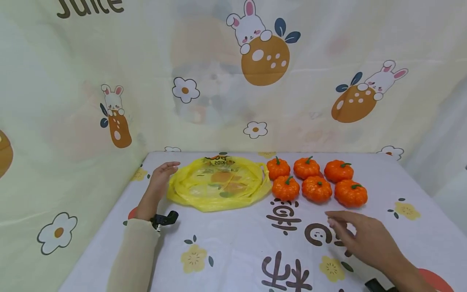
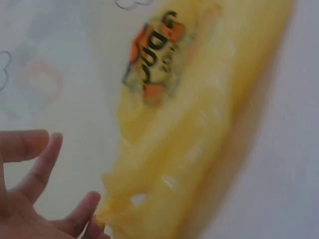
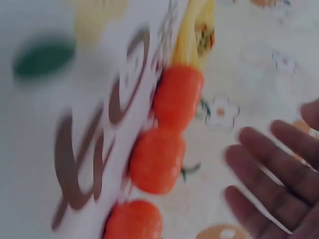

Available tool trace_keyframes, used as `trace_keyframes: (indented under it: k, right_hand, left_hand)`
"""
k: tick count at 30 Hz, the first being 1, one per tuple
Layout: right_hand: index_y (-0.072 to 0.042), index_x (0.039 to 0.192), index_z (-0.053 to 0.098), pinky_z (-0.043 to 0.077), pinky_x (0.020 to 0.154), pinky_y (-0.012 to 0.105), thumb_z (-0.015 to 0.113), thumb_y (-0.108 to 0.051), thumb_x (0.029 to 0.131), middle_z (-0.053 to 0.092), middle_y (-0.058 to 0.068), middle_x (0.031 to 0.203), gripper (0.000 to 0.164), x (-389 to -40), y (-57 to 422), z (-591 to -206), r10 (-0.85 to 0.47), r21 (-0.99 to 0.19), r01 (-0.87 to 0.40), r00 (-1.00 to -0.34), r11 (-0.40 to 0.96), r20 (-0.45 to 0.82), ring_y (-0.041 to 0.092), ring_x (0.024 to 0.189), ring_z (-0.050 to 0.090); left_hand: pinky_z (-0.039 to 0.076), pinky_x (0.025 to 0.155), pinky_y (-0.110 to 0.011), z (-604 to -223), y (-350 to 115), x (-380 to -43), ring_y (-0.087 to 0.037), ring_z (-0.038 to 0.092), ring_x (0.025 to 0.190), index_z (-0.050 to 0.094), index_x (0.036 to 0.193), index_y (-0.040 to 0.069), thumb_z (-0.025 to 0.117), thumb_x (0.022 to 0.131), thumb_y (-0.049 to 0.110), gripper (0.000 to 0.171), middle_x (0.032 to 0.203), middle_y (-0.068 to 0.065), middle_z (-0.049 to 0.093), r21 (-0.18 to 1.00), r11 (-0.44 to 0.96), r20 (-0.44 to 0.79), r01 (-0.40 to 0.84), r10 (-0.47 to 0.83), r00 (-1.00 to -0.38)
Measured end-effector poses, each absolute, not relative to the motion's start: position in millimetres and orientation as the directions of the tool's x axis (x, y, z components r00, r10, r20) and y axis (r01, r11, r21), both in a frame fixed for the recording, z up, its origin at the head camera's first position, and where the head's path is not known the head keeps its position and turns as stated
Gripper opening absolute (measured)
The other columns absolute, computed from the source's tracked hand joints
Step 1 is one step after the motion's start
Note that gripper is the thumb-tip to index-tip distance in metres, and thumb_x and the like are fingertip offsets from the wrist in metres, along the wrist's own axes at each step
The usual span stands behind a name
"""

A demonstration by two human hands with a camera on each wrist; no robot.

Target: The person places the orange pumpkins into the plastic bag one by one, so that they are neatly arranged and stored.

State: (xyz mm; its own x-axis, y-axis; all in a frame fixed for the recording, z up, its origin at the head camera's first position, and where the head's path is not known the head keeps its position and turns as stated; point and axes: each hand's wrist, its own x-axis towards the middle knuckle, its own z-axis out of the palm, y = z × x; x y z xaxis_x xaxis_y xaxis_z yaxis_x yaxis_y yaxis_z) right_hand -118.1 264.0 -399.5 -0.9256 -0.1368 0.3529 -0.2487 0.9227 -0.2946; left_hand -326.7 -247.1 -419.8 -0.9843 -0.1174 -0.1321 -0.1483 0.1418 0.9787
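A yellow plastic bag (image 1: 219,182) with printed lettering lies spread on the table. At its left edge is my left hand (image 1: 162,178), fingers loosely bent; in the left wrist view the lower fingertips (image 2: 92,199) overlap the crumpled edge of the bag. Several small orange pumpkins (image 1: 317,189) with green stems stand in two rows right of the bag, the nearest ones beside its handle. My right hand (image 1: 368,239) hovers over the table in front of the pumpkins, holding nothing. Its fingers (image 3: 264,174) are relaxed and spread in the right wrist view.
A white tablecloth (image 1: 226,243) printed with yellow flowers and brown characters covers the table. Behind it hangs a cream curtain (image 1: 204,48) with rabbit and fruit prints. The curtain also runs along the left side.
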Motion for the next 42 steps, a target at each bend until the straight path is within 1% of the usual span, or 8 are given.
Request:
trace_keyframes:
  k: [4,9,11,13,15,17,25,42]
  right_hand:
    - [-0.005,0.103,0.074,0.043,0.066,0.003,0.074,-0.014,0.086,0.075,0.014,0.095,0.019,-135.1,288.0,-399.7,-0.026,-0.365,-0.287,-0.816,0.886,0.578,0.030,0.081,0.067]
    - [-0.005,0.128,0.061,0.033,0.066,-0.004,0.064,-0.020,0.095,0.058,0.024,0.131,0.037,-163.8,316.3,-400.8,0.172,-0.578,-0.145,-0.872,0.803,0.458,0.036,0.111,0.052]
    - [-0.005,0.143,0.048,0.048,0.070,0.006,0.060,-0.028,0.097,0.041,0.028,0.146,0.053,-173.8,327.7,-402.7,0.226,-0.649,-0.053,-0.913,0.759,0.340,0.042,0.124,0.044]
    - [-0.005,0.152,0.032,0.058,0.080,0.030,0.058,-0.036,0.097,0.026,0.032,0.154,0.068,-182.2,338.6,-406.0,0.257,-0.688,0.034,-0.940,0.725,0.224,0.054,0.131,0.034]
    - [-0.005,0.156,0.018,0.053,0.088,0.057,0.056,-0.043,0.097,0.015,0.034,0.158,0.080,-188.9,347.9,-410.2,0.264,-0.716,0.104,-0.958,0.690,0.115,0.058,0.135,0.026]
    - [-0.005,0.157,0.009,0.041,0.093,0.070,0.055,-0.046,0.097,0.009,0.035,0.158,0.086,-194.1,355.9,-414.9,0.252,-0.744,0.150,-0.967,0.651,0.026,0.061,0.136,0.020]
    - [-0.008,0.157,0.000,0.033,0.099,0.074,0.055,-0.049,0.096,0.003,0.039,0.156,0.093,-205.3,370.7,-431.5,0.218,-0.780,0.249,-0.965,0.574,-0.147,0.063,0.137,0.012]
    - [0.002,0.155,0.002,0.029,0.103,0.074,0.061,-0.053,0.091,0.005,0.043,0.153,0.103,-213.2,363.6,-444.0,0.226,-0.691,0.274,-0.961,0.669,-0.162,0.061,0.134,0.018]
  left_hand:
    - [0.030,0.114,-0.040,-431.4,-251.8,-326.3,-0.023,0.038,0.131,0.051,0.142,0.011,0.049,0.103,0.023,0.041,0.152,-0.007,0.041,0.964,0.158,-0.202,-0.213,-0.084,-0.976]
    - [0.037,0.099,-0.032,-440.5,-261.7,-325.2,-0.021,0.040,0.123,0.050,0.143,0.017,0.048,0.103,0.026,0.041,0.153,-0.006,0.038,0.949,0.179,-0.252,-0.262,-0.074,-0.965]
    - [0.036,0.109,-0.035,-443.2,-263.8,-326.9,-0.023,0.038,0.134,0.051,0.142,0.017,0.050,0.103,0.024,0.040,0.157,-0.006,0.035,0.943,0.225,-0.238,-0.245,-0.058,-0.970]
    - [0.032,0.117,-0.041,-445.8,-264.3,-330.0,-0.026,0.033,0.142,0.052,0.142,0.016,0.053,0.102,0.022,0.041,0.160,-0.008,0.033,0.935,0.282,-0.212,-0.214,-0.040,-0.977]
    - [0.027,0.121,-0.044,-447.7,-263.9,-333.2,-0.028,0.029,0.146,0.052,0.142,0.016,0.056,0.101,0.022,0.042,0.161,-0.008,0.031,0.925,0.329,-0.193,-0.191,-0.029,-0.981]
    - [0.023,0.122,-0.046,-449.1,-263.0,-335.4,-0.030,0.024,0.149,0.051,0.142,0.015,0.057,0.100,0.022,0.044,0.161,-0.009,0.030,0.912,0.373,-0.174,-0.169,-0.020,-0.985]
    - [0.021,0.122,-0.048,-453.9,-258.7,-338.3,-0.031,0.026,0.147,0.051,0.142,0.016,0.060,0.099,0.021,0.044,0.160,-0.009,0.032,0.883,0.439,-0.181,-0.167,-0.011,-0.983]
    - [0.023,0.122,-0.047,-458.4,-259.5,-334.2,-0.029,0.028,0.147,0.052,0.140,0.017,0.059,0.099,0.020,0.042,0.158,-0.008,0.035,0.869,0.467,-0.173,-0.163,-0.022,-0.985]
